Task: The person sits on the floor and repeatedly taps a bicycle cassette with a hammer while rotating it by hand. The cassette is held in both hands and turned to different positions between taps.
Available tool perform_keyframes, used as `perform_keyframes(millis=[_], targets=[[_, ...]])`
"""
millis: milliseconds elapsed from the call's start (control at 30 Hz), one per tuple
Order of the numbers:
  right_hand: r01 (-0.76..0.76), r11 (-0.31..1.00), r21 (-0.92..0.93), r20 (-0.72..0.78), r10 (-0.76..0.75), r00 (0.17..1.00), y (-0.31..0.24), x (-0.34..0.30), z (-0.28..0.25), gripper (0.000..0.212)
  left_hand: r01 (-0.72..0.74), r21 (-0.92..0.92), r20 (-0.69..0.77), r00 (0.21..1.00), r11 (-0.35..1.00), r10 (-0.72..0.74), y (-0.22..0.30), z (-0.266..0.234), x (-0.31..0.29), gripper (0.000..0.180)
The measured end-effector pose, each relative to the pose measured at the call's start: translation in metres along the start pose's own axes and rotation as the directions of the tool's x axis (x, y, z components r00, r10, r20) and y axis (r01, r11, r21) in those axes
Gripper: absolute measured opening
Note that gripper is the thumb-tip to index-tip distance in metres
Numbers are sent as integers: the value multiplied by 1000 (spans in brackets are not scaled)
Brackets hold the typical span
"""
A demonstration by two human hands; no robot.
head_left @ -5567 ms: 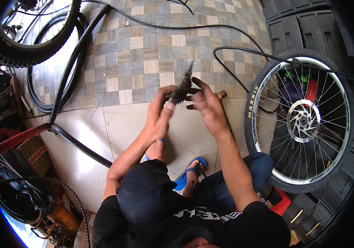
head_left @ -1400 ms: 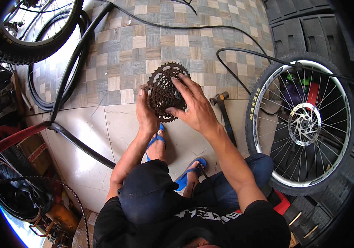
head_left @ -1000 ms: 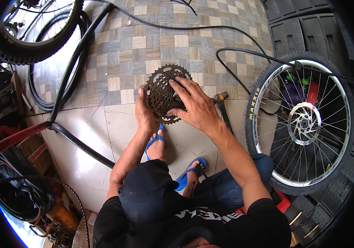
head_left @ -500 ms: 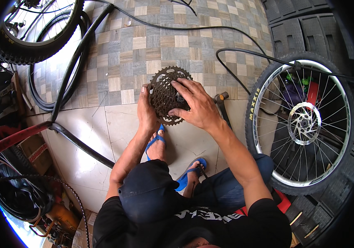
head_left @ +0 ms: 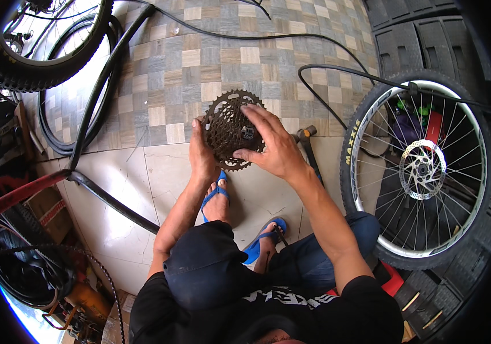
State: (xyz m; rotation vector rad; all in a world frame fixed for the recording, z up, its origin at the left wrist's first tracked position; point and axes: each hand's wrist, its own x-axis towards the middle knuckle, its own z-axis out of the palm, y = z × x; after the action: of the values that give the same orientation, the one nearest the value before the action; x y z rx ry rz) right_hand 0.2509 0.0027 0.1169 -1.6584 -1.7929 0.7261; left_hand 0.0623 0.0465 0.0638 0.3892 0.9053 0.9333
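Observation:
A dark, toothed bicycle cassette [head_left: 226, 127] is held up in front of me, its sprocket face toward the camera. My left hand [head_left: 200, 153] grips its left edge from behind. My right hand [head_left: 273, 144] lies over its right side, fingers spread across the sprockets and thumb under the rim. Below the cassette my feet in blue sandals [head_left: 215, 195] rest on the pale floor tiles.
A bicycle wheel with tyre and disc rotor [head_left: 422, 169] stands close at the right. A hammer [head_left: 306, 143] lies on the floor beside my right hand. Black hoses and tyres [head_left: 93, 103] run across the floor at left. More tyres are stacked at the far right.
Earlier the cassette was edge-on between both hands; since then it faces the camera. Over the last second my right hand's fingers shifted slightly across its face.

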Motion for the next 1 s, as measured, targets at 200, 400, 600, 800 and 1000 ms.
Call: perform_keyframes(millis=[200,400,600,800,1000], targets=[[-146,983,108,-122,159,980,21,-18,-12,95,52,-126,-133,989,991,-69,14,-12,-3,77],[-190,977,98,-105,200,974,27,-32,-5,90,75,-216,-151,982,973,-109,22,-16,-2,77],[-197,979,56,-119,203,972,34,-34,-4,86,38,-187,-133,989,982,-63,21,-15,-5,74],[-211,972,98,-116,222,968,22,-32,-6,70,14,-134,-160,986,991,-36,18,-16,-4,71],[-64,994,-94,-202,43,978,-5,-18,12,60,52,-157,-65,996,986,-63,15,-9,-7,69]])
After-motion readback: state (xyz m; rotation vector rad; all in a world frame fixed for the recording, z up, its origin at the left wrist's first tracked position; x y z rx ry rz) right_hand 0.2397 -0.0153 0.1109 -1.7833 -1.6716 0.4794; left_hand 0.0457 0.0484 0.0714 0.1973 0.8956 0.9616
